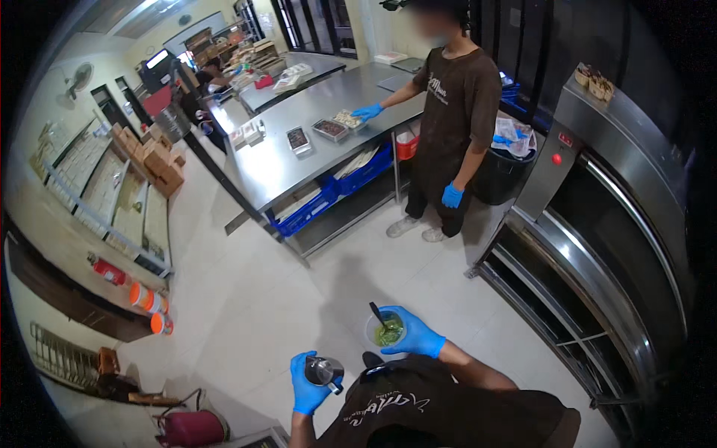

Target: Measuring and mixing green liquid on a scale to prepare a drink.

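Note:
My left hand (306,386), in a blue glove, grips a dark, shiny vessel (324,372) with a handle-like metal part at its lower right. Its contents cannot be made out. In my gloved right hand (415,334) is a clear plastic cup (371,331), with a green mixture (390,335) inside. A dark spoon (376,313) leans in the cup, its handle rising above the rim. Both hands are in front of my body, over the tiled floor, apart from each other.
Ahead, a steel table (269,168) bears foil trays (330,130) of food. A co-worker (454,106) stands at it, one gloved hand on a tray. A steel deck oven (582,246) rises on the right. A red gas cylinder (193,428) stands lower left.

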A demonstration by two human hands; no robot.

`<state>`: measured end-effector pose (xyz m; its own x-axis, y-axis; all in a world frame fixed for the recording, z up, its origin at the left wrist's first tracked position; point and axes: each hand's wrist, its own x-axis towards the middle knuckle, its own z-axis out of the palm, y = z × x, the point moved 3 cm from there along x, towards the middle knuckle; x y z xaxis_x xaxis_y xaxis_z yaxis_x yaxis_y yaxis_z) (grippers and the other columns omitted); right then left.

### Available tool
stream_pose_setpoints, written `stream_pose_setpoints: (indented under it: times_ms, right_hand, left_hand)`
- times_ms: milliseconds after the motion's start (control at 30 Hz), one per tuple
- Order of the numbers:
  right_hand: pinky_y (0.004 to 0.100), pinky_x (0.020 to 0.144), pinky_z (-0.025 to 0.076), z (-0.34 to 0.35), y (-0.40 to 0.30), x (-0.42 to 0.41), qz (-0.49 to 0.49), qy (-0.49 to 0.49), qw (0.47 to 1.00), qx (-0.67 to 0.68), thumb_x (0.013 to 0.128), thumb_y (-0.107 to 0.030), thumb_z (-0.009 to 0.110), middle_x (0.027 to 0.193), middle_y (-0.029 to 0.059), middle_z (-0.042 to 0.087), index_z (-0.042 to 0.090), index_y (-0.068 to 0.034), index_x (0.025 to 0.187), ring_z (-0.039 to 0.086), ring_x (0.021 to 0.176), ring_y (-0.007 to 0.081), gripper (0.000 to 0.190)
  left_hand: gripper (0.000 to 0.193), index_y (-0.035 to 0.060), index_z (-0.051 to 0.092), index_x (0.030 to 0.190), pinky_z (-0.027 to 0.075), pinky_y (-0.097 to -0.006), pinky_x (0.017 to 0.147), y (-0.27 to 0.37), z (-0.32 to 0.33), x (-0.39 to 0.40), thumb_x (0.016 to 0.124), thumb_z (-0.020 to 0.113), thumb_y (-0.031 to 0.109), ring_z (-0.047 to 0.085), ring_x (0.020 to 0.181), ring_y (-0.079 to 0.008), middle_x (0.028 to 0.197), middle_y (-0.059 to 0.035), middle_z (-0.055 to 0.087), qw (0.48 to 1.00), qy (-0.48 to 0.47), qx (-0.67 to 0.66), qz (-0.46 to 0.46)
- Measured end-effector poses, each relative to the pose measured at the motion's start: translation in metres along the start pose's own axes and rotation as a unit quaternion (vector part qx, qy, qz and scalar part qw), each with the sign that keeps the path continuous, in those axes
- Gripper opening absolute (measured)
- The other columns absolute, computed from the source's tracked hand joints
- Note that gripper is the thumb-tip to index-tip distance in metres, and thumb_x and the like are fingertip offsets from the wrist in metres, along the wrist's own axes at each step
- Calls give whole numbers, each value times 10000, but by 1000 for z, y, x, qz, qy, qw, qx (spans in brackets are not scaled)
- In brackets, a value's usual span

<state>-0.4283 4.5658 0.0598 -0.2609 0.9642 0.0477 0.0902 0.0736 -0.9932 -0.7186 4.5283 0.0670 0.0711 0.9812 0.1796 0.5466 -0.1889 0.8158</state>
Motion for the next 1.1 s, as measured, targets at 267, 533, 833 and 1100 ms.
stream_pose_setpoints:
  times_ms: [267, 533, 833, 1100]
  right_hand:
    - [356, 1034, 403, -17, 12, 160, -13, 109, 992, 68, 635, -160, 874, 1275, 135, 500, 368, -27, 1351, 491, 1206, 234, 887]
    - [371, 1000, 423, -59, 65, 358, -39, 75, 995, -56, 605, -232, 889, 1214, 128, 520, 415, -25, 1305, 522, 1144, 263, 871]
    - [447, 961, 422, -79, 102, 583, -102, 61, 967, -227, 574, -399, 864, 1211, 188, 544, 487, -65, 1268, 525, 1111, 364, 857]
    - [425, 989, 419, -71, 146, 703, -59, 145, 959, -237, 598, -386, 861, 1201, 195, 541, 479, -25, 1258, 539, 1100, 364, 844]
  left_hand:
    - [789, 49, 480, 1153, 484, -352, 864, -42, -7, 175, 507, 912, 183, 550, 988, -238, 1086, -98, 480, 993, -23, -101, -50]
    - [730, 39, 514, 1121, 463, -385, 886, -64, 17, 304, 522, 903, 191, 525, 1031, -282, 1108, -115, 493, 998, 46, 13, -31]
    - [806, 34, 485, 1176, 460, -369, 907, -87, 19, 423, 516, 917, 199, 515, 1052, -247, 1123, -100, 470, 982, 75, -88, -147]
    - [774, 38, 491, 1156, 443, -383, 899, -155, 30, 591, 517, 893, 205, 517, 1005, -276, 1072, -107, 481, 998, -28, -59, -19]
